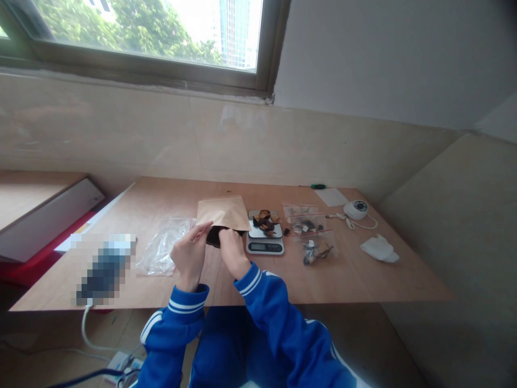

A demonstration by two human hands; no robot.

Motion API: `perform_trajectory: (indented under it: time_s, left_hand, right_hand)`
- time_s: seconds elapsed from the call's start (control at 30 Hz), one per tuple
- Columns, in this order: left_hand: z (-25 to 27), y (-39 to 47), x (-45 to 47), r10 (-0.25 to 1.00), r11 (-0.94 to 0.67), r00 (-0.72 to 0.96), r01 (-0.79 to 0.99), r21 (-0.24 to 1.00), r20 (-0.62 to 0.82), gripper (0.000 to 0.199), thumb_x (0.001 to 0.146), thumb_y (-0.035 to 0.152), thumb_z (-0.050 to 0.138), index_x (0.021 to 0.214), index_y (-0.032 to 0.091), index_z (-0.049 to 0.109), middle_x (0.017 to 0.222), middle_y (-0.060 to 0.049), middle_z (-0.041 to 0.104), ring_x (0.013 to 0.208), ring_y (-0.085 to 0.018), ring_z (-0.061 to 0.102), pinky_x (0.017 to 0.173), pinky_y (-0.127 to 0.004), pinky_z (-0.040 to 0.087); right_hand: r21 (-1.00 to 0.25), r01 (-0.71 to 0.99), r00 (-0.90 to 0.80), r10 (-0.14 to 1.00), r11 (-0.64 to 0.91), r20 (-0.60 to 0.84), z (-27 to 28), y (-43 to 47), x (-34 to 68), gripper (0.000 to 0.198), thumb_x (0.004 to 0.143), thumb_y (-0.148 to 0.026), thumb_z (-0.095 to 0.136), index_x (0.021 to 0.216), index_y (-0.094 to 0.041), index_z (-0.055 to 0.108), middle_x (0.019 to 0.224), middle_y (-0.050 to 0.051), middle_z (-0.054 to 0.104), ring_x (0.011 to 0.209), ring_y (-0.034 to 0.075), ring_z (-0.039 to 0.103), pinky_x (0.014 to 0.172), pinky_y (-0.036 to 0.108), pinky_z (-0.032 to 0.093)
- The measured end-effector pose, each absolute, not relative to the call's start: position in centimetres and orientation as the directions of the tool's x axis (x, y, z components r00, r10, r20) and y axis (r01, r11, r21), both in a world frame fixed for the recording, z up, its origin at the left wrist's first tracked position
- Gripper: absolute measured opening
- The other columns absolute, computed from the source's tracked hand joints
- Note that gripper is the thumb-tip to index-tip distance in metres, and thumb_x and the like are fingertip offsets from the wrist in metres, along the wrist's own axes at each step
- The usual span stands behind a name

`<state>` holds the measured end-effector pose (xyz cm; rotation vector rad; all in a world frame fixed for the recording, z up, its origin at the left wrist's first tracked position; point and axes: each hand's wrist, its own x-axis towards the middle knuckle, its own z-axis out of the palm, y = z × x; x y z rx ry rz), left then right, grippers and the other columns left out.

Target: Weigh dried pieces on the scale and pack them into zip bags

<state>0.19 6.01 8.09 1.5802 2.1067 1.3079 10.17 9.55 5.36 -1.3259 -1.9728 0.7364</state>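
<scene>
A brown kraft paper bag (223, 210) lies on the table with its dark mouth toward me. My left hand (189, 252) is closed on the left edge of that mouth, thumb and fingers pinching the paper. Into the opening reaches my right hand (235, 252); its fingers are hidden inside, so what they hold does not show. Just right of the bag stands a small digital kitchen scale (265, 247). Dried brown, curled pieces (265, 222) that look like peel are heaped on its plate. One small dark piece (286, 231) rests on the table beside the scale.
Clear plastic bags (159, 250) lie to the left, near a blurred-out object (105, 269) with a white cable. On the right are zip bags (309, 225) with dried contents, a white dome camera (356, 209), a crumpled white tissue (379, 249) and a green-handled screwdriver (318, 186).
</scene>
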Motion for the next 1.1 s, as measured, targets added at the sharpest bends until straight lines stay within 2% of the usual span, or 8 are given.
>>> perform_trajectory:
  time_s: [0.13,0.3,0.4,0.5,0.73,0.9,1.0,1.1]
  left_hand:
    - [8.1,6.5,-0.3,0.841,0.022,-0.4,0.697,0.717,0.363,0.02,0.082,0.041,0.062,0.097,0.035,0.074,0.08,0.004,0.076,0.076,-0.016,0.069,0.06,-0.022,0.041]
    - [8.9,7.3,-0.9,0.84,0.039,-0.402,0.715,0.698,0.365,0.021,0.082,0.044,0.062,0.097,0.035,0.074,0.08,0.003,0.076,0.074,-0.017,0.068,0.059,-0.023,0.039]
    - [9.4,7.9,-1.0,0.836,0.069,-0.426,0.706,0.705,0.346,0.022,0.081,0.045,0.062,0.096,0.035,0.074,0.079,0.003,0.075,0.075,-0.018,0.068,0.059,-0.024,0.038]
    - [9.5,8.5,-0.9,0.834,0.073,-0.432,0.702,0.709,0.342,0.023,0.081,0.046,0.062,0.096,0.035,0.075,0.08,0.002,0.075,0.076,-0.019,0.067,0.059,-0.024,0.038]
    - [7.4,9.8,-1.1,0.861,0.066,-0.37,0.76,0.646,0.348,0.027,0.083,0.047,0.058,0.102,0.034,0.073,0.083,-0.001,0.075,0.073,-0.021,0.065,0.057,-0.026,0.036]
    - [4.0,10.8,-2.2,0.935,0.019,-0.219,0.814,0.58,0.277,0.03,0.087,0.041,0.05,0.102,0.027,0.072,0.09,-0.005,0.074,0.084,-0.024,0.065,0.068,-0.031,0.045]
    - [2.0,10.3,-3.8,0.941,-0.154,-0.039,0.833,0.532,0.335,0.029,0.084,0.027,0.048,0.101,0.021,0.069,0.11,-0.008,0.069,0.11,-0.026,0.058,0.094,-0.037,0.043]
    - [0.1,8.7,-6.1,0.895,-0.143,-0.078,0.883,0.447,0.439,0.039,0.084,0.027,0.041,0.113,0.013,0.063,0.125,-0.016,0.059,0.118,-0.031,0.052,0.1,-0.045,0.039]
  right_hand:
    - [-0.615,0.734,-0.132,0.948,0.289,0.289,7.8,4.9,11.3,0.028,0.091,-0.003,0.04,0.11,-0.01,0.059,0.104,0.017,0.066,0.102,0.028,0.061,0.086,0.042,0.051]
    - [-0.686,0.559,0.047,0.808,0.466,0.587,8.2,1.5,16.3,0.012,0.09,-0.026,0.058,0.1,-0.02,0.059,0.094,0.004,0.068,0.089,0.017,0.064,0.085,0.03,0.052]
    - [-0.675,0.647,0.169,0.797,0.354,0.58,5.7,2.8,19.6,0.01,0.089,-0.028,0.058,0.094,-0.02,0.062,0.09,0.005,0.068,0.087,0.019,0.064,0.084,0.032,0.051]
    - [-0.554,0.786,0.097,0.832,0.272,0.546,2.9,5.6,21.5,0.01,0.089,-0.022,0.054,0.088,-0.019,0.064,0.089,0.008,0.069,0.096,0.023,0.062,0.086,0.037,0.049]
    - [-0.321,0.93,0.014,0.855,0.179,0.518,1.2,7.8,21.2,0.015,0.088,-0.019,0.056,0.098,-0.017,0.067,0.126,0.016,0.058,0.122,0.032,0.045,0.099,0.049,0.035]
    - [-0.476,0.858,0.131,0.813,0.193,0.567,1.5,3.7,21.4,0.022,0.092,-0.02,0.048,0.107,-0.022,0.065,0.121,0.01,0.058,0.112,0.026,0.05,0.098,0.045,0.035]
    - [-0.585,0.784,0.185,0.82,0.21,0.542,1.2,0.8,21.7,0.025,0.092,-0.013,0.042,0.098,-0.021,0.065,0.107,0.008,0.061,0.103,0.022,0.053,0.093,0.041,0.039]
    - [-0.652,0.723,0.201,0.833,0.228,0.515,0.7,-1.5,21.8,0.027,0.09,-0.009,0.04,0.095,-0.021,0.064,0.1,0.007,0.061,0.098,0.021,0.054,0.089,0.038,0.041]
